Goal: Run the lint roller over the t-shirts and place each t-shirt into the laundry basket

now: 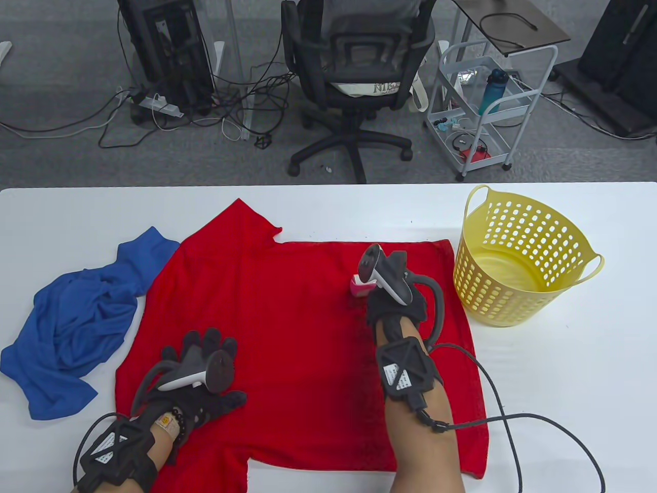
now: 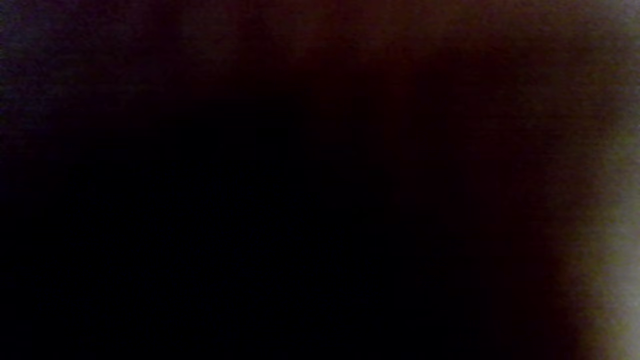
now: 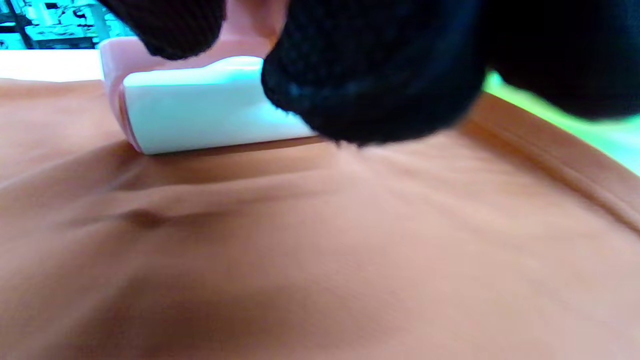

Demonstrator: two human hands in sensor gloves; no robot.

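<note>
Lint roller [image 1: 361,285], pink frame and white drum, sits on the red t-shirt [image 1: 287,318] near its hem side, gripped in your right hand [image 1: 392,300], fingers curled around its handle. Your left hand [image 1: 205,367] lies flat, fingers straight, pinning the cloth. Keep the drum flush, stroke away from the anchoring hand to avoid wrinkles. Blue t-shirt [image 1: 72,328] waits crumpled at left; the laundry basket [image 1: 518,257] stands just right.
</note>
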